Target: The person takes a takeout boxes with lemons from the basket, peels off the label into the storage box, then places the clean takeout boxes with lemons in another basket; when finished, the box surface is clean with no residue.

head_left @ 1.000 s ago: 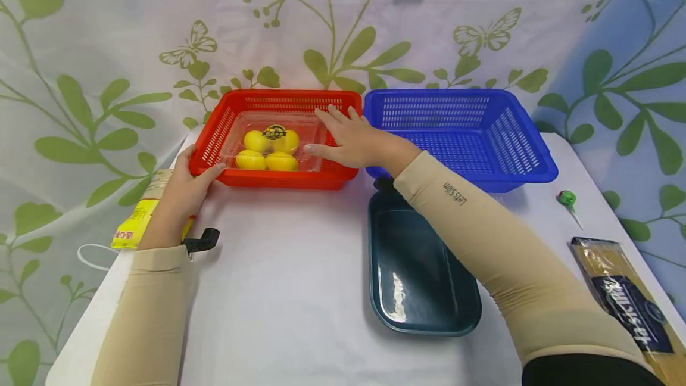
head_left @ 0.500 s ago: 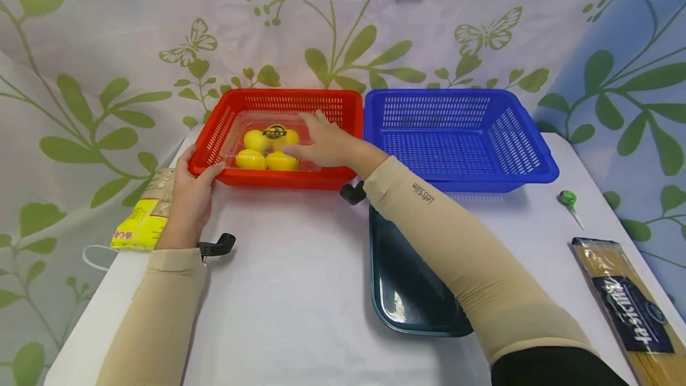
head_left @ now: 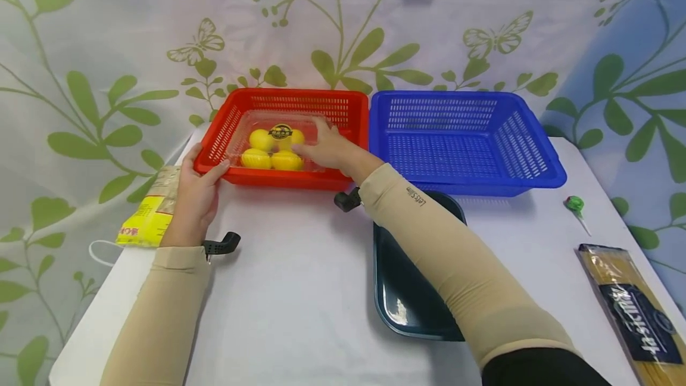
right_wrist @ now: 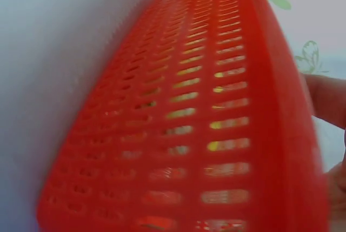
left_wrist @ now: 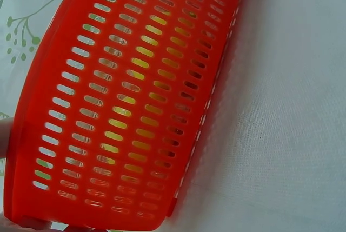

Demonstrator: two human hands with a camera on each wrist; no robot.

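Note:
At the back left of the table stands a red plastic basket (head_left: pixel 284 179). My left hand (head_left: pixel 195 195) grips its front left corner, the thumb over the front rim. Inside the basket lies a clear plastic box (head_left: pixel 241 136) with a dark label and several round yellow things, which look like lemons. My right hand (head_left: pixel 334 146) reaches over the basket's front right rim and holds the box's right end, thumb on the lid; some fingertips are hidden. In both wrist views the basket's slotted wall (left_wrist: pixel 124 97) hides most of the box, and only parts of the fingers (right_wrist: pixel 327 99) show.
A blue basket (head_left: pixel 461 186) stands right of the red one. Under my right forearm lies a dark green dish (head_left: pixel 402 290). A yellow packet (head_left: pixel 152 210) lies at the left edge; a green lollipop (head_left: pixel 575 204) and a packet of pasta (head_left: pixel 632 308) lie at the right.
My right hand has moved left and down from above the basket's right side onto the clear box, its fingers now more bent. My left hand stays on the basket's corner.

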